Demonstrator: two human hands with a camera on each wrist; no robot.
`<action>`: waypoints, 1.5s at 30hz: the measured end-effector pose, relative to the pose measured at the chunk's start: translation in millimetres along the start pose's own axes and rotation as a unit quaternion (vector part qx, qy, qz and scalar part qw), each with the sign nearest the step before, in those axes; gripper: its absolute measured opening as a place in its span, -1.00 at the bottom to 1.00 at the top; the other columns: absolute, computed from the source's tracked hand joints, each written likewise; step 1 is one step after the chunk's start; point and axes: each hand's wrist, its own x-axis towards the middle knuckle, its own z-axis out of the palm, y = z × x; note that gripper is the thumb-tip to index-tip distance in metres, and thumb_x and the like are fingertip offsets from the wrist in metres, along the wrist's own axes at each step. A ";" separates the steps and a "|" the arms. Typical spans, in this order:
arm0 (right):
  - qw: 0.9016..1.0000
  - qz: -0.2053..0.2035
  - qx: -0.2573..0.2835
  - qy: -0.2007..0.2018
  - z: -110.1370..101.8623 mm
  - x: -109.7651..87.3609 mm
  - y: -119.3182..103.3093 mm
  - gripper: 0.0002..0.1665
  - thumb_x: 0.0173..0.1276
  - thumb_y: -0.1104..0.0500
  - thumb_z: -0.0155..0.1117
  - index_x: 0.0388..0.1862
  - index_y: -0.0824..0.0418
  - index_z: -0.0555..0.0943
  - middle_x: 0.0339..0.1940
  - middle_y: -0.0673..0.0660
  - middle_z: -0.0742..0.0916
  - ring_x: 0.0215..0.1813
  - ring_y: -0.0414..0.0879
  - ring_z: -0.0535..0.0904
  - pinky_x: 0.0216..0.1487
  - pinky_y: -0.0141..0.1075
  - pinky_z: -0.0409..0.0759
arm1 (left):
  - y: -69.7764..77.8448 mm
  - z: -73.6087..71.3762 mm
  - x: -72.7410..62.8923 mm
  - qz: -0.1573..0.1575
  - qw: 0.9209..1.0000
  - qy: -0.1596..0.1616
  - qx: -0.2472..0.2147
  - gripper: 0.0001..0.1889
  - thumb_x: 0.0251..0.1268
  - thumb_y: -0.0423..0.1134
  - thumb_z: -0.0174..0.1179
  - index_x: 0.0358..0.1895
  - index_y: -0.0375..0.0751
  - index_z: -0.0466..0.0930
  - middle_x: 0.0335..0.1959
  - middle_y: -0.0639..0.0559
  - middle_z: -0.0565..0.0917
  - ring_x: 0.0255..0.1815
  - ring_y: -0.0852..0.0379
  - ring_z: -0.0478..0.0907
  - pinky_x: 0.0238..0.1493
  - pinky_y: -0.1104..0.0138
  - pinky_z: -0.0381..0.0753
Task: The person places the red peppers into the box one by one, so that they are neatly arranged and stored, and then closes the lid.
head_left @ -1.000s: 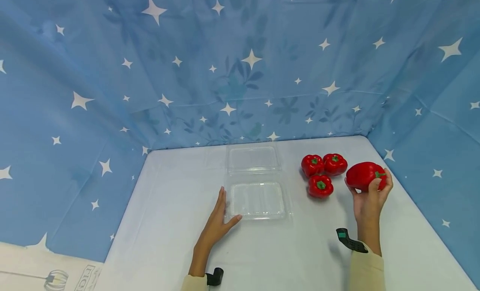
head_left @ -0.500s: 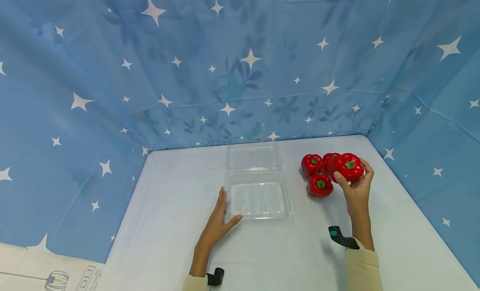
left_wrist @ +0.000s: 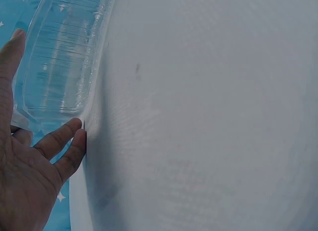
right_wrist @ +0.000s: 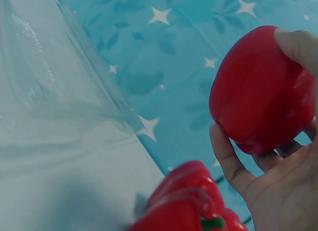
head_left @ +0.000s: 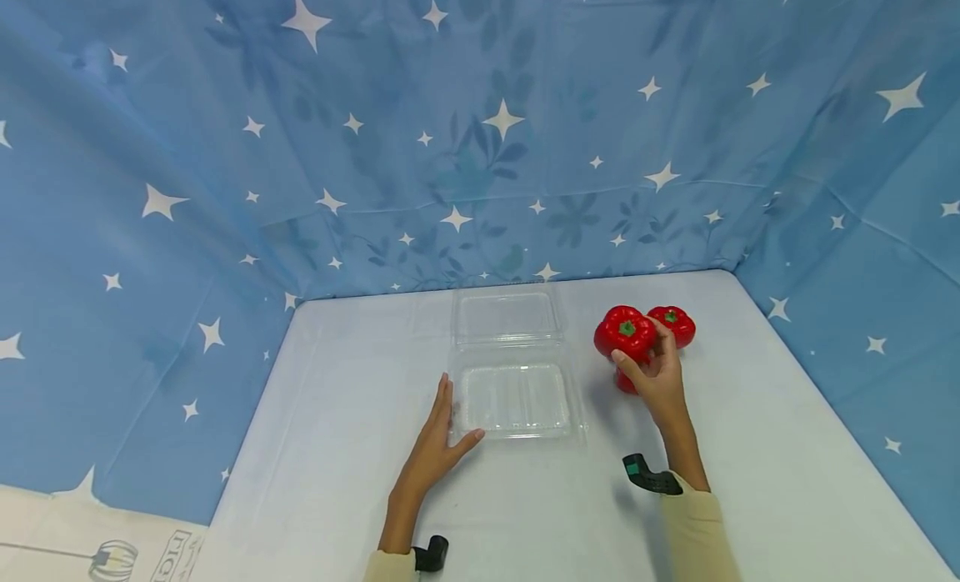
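Right hand (head_left: pixel 660 380) grips a red pepper (head_left: pixel 624 335) between thumb and fingers, and the clear tray (head_left: pixel 514 403) lies at eight o'clock from it, base wider along nine-to-three. Nearer is the left hand (head_left: pixel 432 445), fingers straight, thumb spread, at the tray's eight o'clock corner! Whether it touches is hard to tell, and a lower pepper (head_left: pixel 625 383) sits mostly hidden.

peppers (head_left: pixel 615 340): red, green stems (head_left: pixel 626 328) | container (head_left: pixel 513 398): clear | tabletop (head_left: pixel 352 382): white | curtain (head_left: pixel 420 73): blue, white stars (head_left: pixel 503 118), darker-blue leaves (head_left: pixel 512 152) | sleeves (head_left: pixel 697 532): beige
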 end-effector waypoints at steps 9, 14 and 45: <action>0.998 0.013 0.031 -0.055 18.1 -3.0 7.1 -0.18 0.37 0.26 0.23 0.48 0.03 0.05 0.36 -0.02 0.40 0.32 -0.27 0.34 0.03 -0.58 0.60 | 2.4 0.9 -1.2 -0.004 1.000 0.001 -0.002 0.07 0.23 0.12 0.30 0.59 -0.09 -0.27 0.64 -0.03 -0.24 0.53 -0.13 0.16 0.38 0.09 0.39; 0.992 0.012 0.085 -0.090 26.7 -2.9 8.8 -0.20 0.41 0.28 0.16 0.52 0.07 0.05 0.39 -0.05 0.35 0.37 -0.17 0.29 0.00 -0.45 0.67 | 3.8 -0.7 -1.0 -0.005 1.000 -0.001 -0.004 0.08 0.23 0.16 0.28 0.59 -0.12 -0.25 0.64 -0.01 -0.24 0.54 -0.10 0.15 0.39 0.10 0.39; 0.965 0.114 0.179 -0.154 54.4 -13.5 16.0 -0.19 0.36 0.33 0.18 0.42 -0.12 0.05 0.36 -0.06 0.34 0.38 -0.11 0.30 0.00 -0.17 0.72 | 3.4 2.0 -1.5 -0.011 1.000 0.005 0.010 0.08 0.22 0.16 0.29 0.59 -0.07 -0.27 0.64 0.06 -0.25 0.57 -0.09 0.08 0.41 0.08 0.36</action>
